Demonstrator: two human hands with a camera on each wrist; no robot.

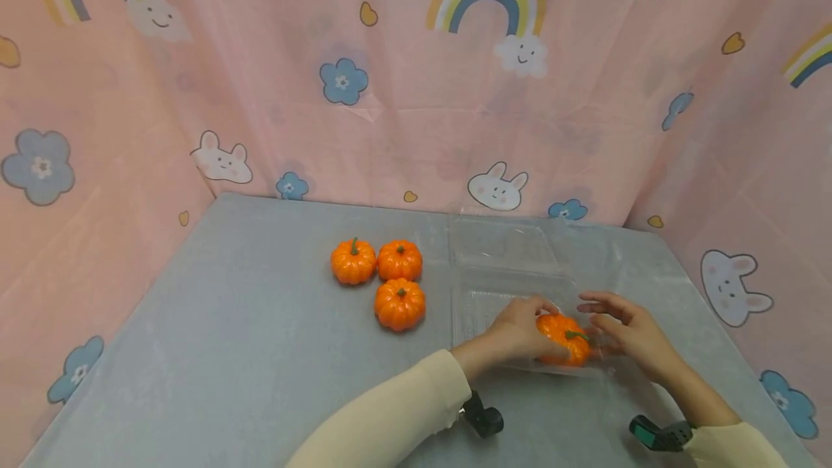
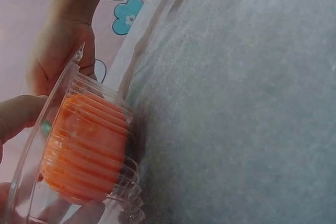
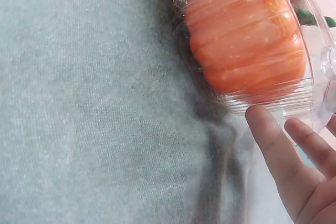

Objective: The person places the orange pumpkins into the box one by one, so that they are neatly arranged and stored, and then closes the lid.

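A small orange pumpkin with a green stem sits in the near right corner of a clear plastic clamshell box. My left hand reaches into the box and holds that pumpkin from its left side, thumb and fingers about it. To the right, my right hand has its fingers loosely spread beside the box's wall. In the right wrist view the fingertips lie close to the ribbed wall; whether they touch it I cannot tell. Through the ribbed plastic, the pumpkin shows in the left wrist view too.
Three more orange pumpkins stand grouped left of the box: one at the back left, one at the back right, one in front. The box's lid lies folded back toward the pink curtain. A grey cloth covers the table.
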